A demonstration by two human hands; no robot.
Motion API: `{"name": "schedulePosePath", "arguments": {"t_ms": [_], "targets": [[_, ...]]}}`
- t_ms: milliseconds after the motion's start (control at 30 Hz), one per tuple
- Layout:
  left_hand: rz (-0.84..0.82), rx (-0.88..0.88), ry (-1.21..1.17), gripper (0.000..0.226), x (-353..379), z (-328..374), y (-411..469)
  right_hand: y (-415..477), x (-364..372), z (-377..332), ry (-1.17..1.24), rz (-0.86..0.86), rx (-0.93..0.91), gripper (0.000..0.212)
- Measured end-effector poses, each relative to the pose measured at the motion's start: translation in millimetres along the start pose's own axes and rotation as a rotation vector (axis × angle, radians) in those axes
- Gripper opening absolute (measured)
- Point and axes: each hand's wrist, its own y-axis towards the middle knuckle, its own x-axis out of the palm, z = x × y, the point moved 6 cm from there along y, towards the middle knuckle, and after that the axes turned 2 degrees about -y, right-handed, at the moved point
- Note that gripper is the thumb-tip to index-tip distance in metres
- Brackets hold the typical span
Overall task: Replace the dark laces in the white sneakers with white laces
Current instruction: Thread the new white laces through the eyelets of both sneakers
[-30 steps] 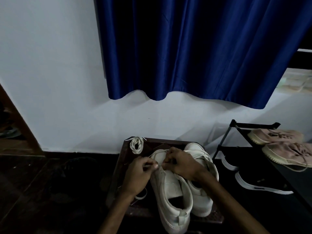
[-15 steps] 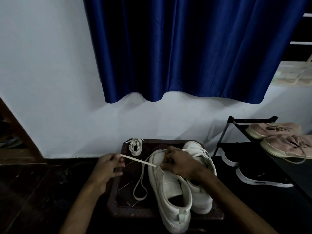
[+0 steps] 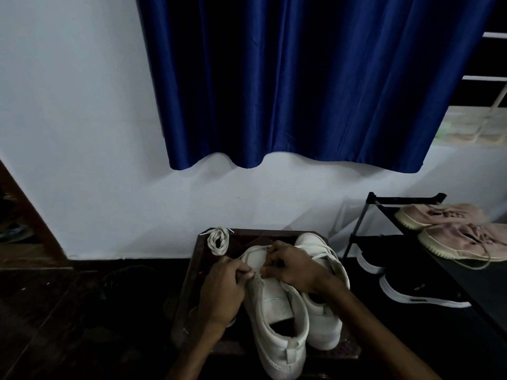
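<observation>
Closely together, the fingers [image 3: 241, 270] of the left hand [image 3: 222, 293] are curled, with thumb and forefinger pinched on a flat white lace [image 3: 251, 271] at the eyelet row of the front sneaker [image 3: 274, 311]; the strand itself is nearly hidden between the fingertips. The fingers [image 3: 270, 257] of the right hand [image 3: 295, 267] are bent too and grip the upper part of the same sneaker near its toe, so both hands almost touch each other over the shoe. This sneaker is of smooth, matte white material with a thick sole and a rounded heel, its dark opening turned to the near edge of the low table [image 3: 189, 283]. The second sneaker [image 3: 326, 325], of the same shape, lies touching it on the right side and already has white laces crossed over its front. At the far left corner of the table, which is dark brown wood with a raised rim, rests a coiled spare lace [image 3: 218, 240], folded in a long oval bundle. Behind stands a plain white wall [image 3: 82, 133] with a glossy blue curtain [image 3: 301, 78] hanging in soft vertical folds. To the right is a thin black metal shoe rack [image 3: 384, 199] that holds fuzzy pink shoes [image 3: 463, 242] on top and black shoes [image 3: 411, 293] with white soles below.
</observation>
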Motion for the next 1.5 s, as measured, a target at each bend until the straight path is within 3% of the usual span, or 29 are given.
{"name": "schedulePosePath", "arguments": {"t_ms": [167,267,400,500,633,767,900,1033,1200,1333,1400,1500], "targets": [[-0.03,0.011,0.066,0.011,5,0,0,0,1,-2,-0.032,-0.019,0.007,0.025],[-0.063,-0.104,-0.009,0.01,-9,-24,11,0,0,-4,-0.065,-0.03,0.001,0.025],[0.104,-0.249,-0.177,0.02,-76,-62,27,0,-1,-5,-0.099,-0.035,-0.006,0.022],[0.135,-0.263,-0.094,0.017,-109,-80,28,1,-1,-6,-0.093,-0.023,-0.005,0.018],[0.05,-0.111,0.055,0.01,-85,-54,10,0,-2,-5,-0.077,-0.007,-0.007,0.019],[-0.031,0.123,0.021,0.016,-30,-3,6,0,-3,-7,-0.065,-0.001,0.002,0.029],[-0.047,0.055,0.053,0.005,0,7,4,-1,-3,-5,-0.042,0.001,0.008,0.048],[-0.059,-0.002,0.059,0.01,1,0,4,-1,-4,-6,-0.052,-0.009,0.015,0.026],[-0.086,-0.144,0.191,0.016,-29,-17,11,-4,-8,-5,-0.078,-0.027,0.016,0.017],[-0.187,-0.21,-0.091,0.016,-18,-28,2,-18,-43,-26,-0.217,0.229,-0.019,0.015],[-0.228,-0.224,-0.186,0.009,-7,-26,-5,-35,-60,-41,-0.173,0.34,0.046,0.033],[-0.211,-0.201,-0.25,0.025,0,-23,-5,-57,-40,-66,-0.349,0.167,0.168,0.069]]}}
